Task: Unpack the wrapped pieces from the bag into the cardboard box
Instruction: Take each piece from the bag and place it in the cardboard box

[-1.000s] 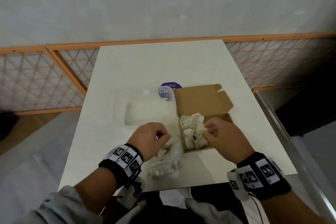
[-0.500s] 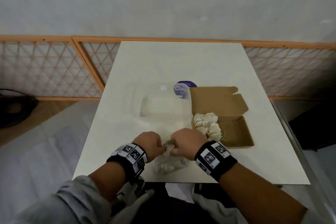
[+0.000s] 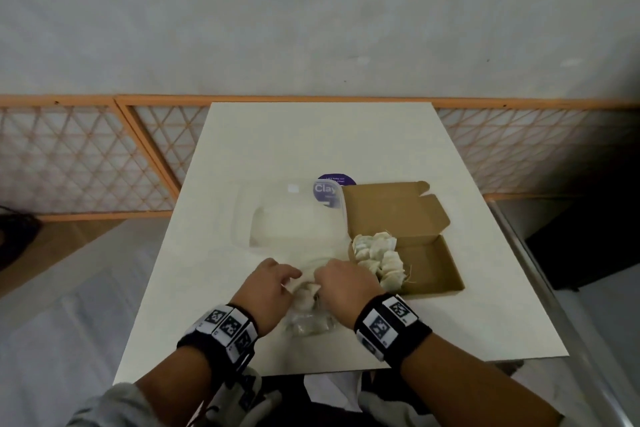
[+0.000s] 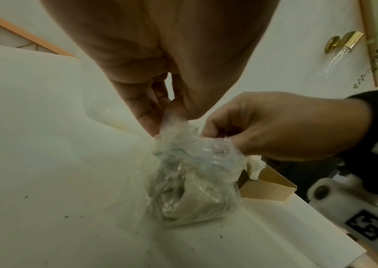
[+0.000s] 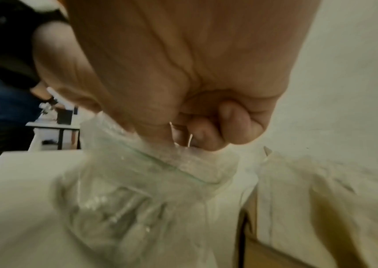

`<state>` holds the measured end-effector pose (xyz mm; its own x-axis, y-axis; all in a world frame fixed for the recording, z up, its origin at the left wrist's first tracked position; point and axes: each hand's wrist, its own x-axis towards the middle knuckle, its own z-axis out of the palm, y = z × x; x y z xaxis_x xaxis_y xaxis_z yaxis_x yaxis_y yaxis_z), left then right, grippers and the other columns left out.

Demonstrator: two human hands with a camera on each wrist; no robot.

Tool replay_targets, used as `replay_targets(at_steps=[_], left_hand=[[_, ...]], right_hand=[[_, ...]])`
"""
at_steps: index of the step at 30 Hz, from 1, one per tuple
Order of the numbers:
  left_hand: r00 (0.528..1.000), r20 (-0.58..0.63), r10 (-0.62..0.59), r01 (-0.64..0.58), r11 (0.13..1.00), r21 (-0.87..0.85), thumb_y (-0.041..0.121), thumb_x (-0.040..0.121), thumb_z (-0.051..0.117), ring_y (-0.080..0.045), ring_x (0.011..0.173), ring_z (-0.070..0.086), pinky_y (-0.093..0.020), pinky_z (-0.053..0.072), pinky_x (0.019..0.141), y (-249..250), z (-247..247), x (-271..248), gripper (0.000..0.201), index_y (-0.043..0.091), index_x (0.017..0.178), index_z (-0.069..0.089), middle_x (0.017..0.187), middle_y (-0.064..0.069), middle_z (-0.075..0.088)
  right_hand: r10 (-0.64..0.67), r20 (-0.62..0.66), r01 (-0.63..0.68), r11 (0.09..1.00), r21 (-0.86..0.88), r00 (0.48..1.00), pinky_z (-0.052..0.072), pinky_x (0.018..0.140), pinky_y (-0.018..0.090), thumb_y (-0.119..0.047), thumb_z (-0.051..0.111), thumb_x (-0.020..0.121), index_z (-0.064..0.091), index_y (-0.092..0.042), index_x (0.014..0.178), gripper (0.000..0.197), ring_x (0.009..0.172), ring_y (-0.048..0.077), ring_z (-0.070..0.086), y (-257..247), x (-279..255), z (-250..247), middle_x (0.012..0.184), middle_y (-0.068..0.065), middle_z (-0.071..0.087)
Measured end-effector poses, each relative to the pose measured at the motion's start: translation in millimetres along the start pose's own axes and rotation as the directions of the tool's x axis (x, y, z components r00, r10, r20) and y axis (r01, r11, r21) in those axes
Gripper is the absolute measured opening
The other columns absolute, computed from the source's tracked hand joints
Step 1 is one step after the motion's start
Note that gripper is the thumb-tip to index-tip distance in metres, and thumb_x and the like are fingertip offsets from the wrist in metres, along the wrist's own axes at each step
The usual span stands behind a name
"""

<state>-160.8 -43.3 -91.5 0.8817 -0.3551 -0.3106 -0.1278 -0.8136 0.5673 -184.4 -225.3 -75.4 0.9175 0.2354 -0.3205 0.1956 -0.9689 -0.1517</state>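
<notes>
Clear bag (image 4: 190,174) pinched by left hand (image 3: 268,291) and right hand (image 3: 343,291).

The only readable word is "Clay", in white letters on a round purple label (image 3: 335,188) seen through the corner of a clear plastic container (image 3: 292,215), on the table beyond both hands and just left of the cardboard box (image 3: 429,253). Smaller white print sits above the word on the same label, too small to read. The black wristbands (image 3: 389,324) on both wrists carry black-and-white square marker patterns, not letters; 1 such marker (image 4: 369,227) also shows low on the right in the left wrist view.
</notes>
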Motion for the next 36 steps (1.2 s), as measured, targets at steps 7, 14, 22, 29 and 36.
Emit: replay_targets(at_steps=[7,14,22,29,36], left_hand=[[1.000,-0.007,0.025,-0.025,0.998,-0.056,0.013,0.093,0.060,-0.011,0.096,0.064,-0.019,0.047,0.087,-1,-7,5,0.029,0.027,0.117,0.068,0.112,0.003,0.054],[0.999,-0.027,0.027,-0.031,0.985,-0.171,0.032,0.091,0.073,0.001,0.106,0.060,-0.022,0.054,0.091,3,-29,-1,0.042,0.036,0.130,0.058,0.127,0.015,0.053],[0.994,-0.055,0.094,-0.108,0.905,-0.412,0.033,0.084,0.082,0.001,0.080,0.072,-0.013,0.053,0.067,47,-48,-11,0.053,0.036,0.130,0.055,0.122,0.018,0.062],[0.997,-0.074,0.019,-0.049,0.900,-0.434,0.023,0.087,0.078,-0.010,0.071,0.069,-0.047,0.060,0.077,46,-41,-2,0.029,0.030,0.108,0.060,0.088,0.004,0.074],[0.996,-0.084,-0.027,-0.002,0.945,-0.327,0.033,0.087,0.079,-0.010,0.080,0.070,-0.032,0.058,0.082,29,-51,-6,0.029,0.032,0.112,0.064,0.086,0.005,0.074]], right_hand=[[0.084,-0.131,-0.039,0.947,0.318,0.988,0.053,0.082,0.044,-0.034,0.054,0.098,0.064,-0.018,0.099,0.019,0.095,0.026,0.061,12,-18,-25,0.107,0.004,0.060],[0.181,-0.133,-0.039,0.722,0.691,0.974,0.048,0.068,0.025,-0.037,0.067,0.097,0.064,-0.021,0.085,0.021,0.074,0.008,0.063,32,-28,-48,0.081,-0.007,0.067],[0.163,-0.050,-0.029,0.446,0.894,0.985,0.053,0.056,0.027,-0.027,0.063,0.103,0.061,-0.002,0.105,0.025,0.063,0.016,0.071,25,-26,-58,0.072,0.003,0.072],[0.155,-0.052,-0.009,0.366,0.931,0.987,0.063,0.071,0.038,-0.024,0.067,0.101,0.062,0.000,0.105,0.024,0.079,0.026,0.079,22,-20,-47,0.088,0.014,0.078],[0.160,-0.079,-0.065,0.734,0.676,0.984,0.052,0.069,0.039,-0.039,0.066,0.097,0.059,-0.014,0.089,0.028,0.068,0.015,0.061,32,-17,-27,0.078,0.002,0.069]])
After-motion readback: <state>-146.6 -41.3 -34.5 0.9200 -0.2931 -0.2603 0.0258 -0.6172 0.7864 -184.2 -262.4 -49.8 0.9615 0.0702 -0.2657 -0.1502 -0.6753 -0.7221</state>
